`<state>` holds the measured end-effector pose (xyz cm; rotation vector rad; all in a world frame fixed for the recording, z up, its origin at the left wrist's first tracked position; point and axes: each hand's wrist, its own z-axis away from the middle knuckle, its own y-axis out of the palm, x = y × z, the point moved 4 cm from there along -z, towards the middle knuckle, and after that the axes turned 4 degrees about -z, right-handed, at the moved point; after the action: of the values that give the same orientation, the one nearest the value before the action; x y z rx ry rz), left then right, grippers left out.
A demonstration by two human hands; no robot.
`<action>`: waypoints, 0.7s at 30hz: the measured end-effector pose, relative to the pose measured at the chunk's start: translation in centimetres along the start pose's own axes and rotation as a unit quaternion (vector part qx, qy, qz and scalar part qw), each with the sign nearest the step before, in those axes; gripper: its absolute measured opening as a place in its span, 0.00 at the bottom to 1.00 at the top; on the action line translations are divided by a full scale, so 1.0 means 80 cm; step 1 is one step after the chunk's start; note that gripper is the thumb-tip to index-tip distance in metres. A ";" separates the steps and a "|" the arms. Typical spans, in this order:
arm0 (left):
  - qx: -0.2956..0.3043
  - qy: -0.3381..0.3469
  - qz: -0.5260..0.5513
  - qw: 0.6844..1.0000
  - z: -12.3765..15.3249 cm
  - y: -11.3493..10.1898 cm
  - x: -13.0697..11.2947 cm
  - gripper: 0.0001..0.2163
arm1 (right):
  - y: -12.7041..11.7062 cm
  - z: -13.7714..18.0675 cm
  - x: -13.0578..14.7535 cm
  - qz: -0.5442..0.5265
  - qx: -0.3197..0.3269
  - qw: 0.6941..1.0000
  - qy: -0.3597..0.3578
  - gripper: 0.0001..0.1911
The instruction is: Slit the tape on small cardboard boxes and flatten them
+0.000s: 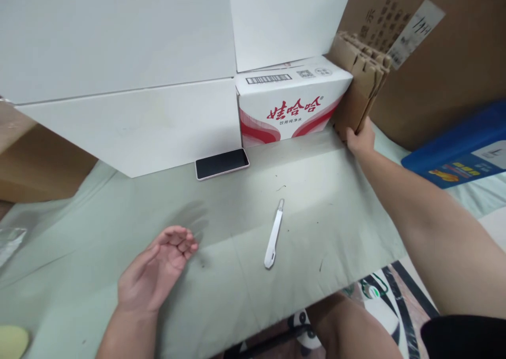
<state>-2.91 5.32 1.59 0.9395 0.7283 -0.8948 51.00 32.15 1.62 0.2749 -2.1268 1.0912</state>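
My right hand (360, 139) reaches far forward and grips the lower end of a folded stack of brown corrugated cardboard (358, 85), which leans against a white and red drinks carton (290, 103). My left hand (156, 272) hovers palm up just above the pale green cloth (316, 232), its fingers loosely curled and holding nothing. A white utility knife (274, 236) lies on the cloth between my two arms. A phone (222, 163) with a dark screen lies flat in front of the white boxes.
Large white boxes (118, 74) stand across the back. A big brown carton (443, 58) fills the right rear, with a blue box (454, 148) in front of it. Another brown box (31, 153) sits at the left. My knees show below the cloth's near edge.
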 end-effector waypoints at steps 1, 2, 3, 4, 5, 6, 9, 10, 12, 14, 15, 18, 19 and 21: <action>0.003 0.000 0.002 1.000 0.000 0.001 0.000 0.19 | 0.004 0.003 -0.002 0.004 0.021 1.000 0.008 0.33; 0.006 0.000 0.004 1.000 0.001 0.002 0.000 0.19 | 0.006 0.005 -0.003 0.009 0.039 0.999 0.020 0.36; 0.010 0.001 0.006 1.000 0.001 0.003 -0.001 0.20 | 0.006 0.005 -0.005 0.011 0.053 0.998 0.036 0.39; 0.012 0.004 0.010 1.000 0.002 0.003 -0.001 0.20 | 0.004 0.005 -0.004 0.009 0.065 0.997 0.048 0.42; 0.014 0.006 0.015 1.000 0.003 0.004 -0.002 0.20 | 0.000 0.004 -0.002 0.004 0.073 0.996 0.054 0.45; 0.016 0.009 0.020 1.000 0.004 0.004 -0.003 0.20 | -0.008 0.003 0.003 -0.002 0.076 0.996 0.052 0.48; 0.024 0.013 0.045 0.999 0.008 0.002 -0.009 0.21 | -0.050 -0.004 0.034 -0.007 0.051 0.999 0.005 0.52; 0.032 0.015 0.053 0.998 0.011 0.000 -0.012 0.21 | -0.069 -0.005 0.050 -0.001 0.032 0.999 -0.017 0.51; 0.053 0.024 0.071 0.996 0.018 -0.006 -0.020 0.19 | -0.106 -0.003 0.090 0.011 -0.005 0.998 -0.061 0.45; 0.081 0.045 0.093 0.991 0.027 -0.012 -0.028 0.16 | -0.134 0.008 0.139 0.018 -0.022 0.994 -0.107 0.37; 0.092 0.058 0.102 0.989 0.033 -0.015 -0.033 0.15 | -0.141 0.017 0.166 0.019 -0.018 0.990 -0.137 0.34; 0.091 0.099 0.112 0.985 0.053 -0.029 -0.044 0.20 | -0.132 0.069 0.260 0.010 0.038 0.967 -0.253 0.29; 0.079 0.112 0.113 0.984 0.059 -0.035 -0.048 0.22 | -0.118 0.096 0.294 0.000 0.068 0.953 -0.295 0.28; 0.048 0.112 0.105 0.987 0.069 -0.047 -0.051 0.27 | -0.079 0.165 0.362 -0.029 0.145 0.914 -0.378 0.24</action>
<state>-7.31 0.50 5.97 1.1935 0.7656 -0.6497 26.59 21.68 20.28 1.0387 -2.5707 1.4186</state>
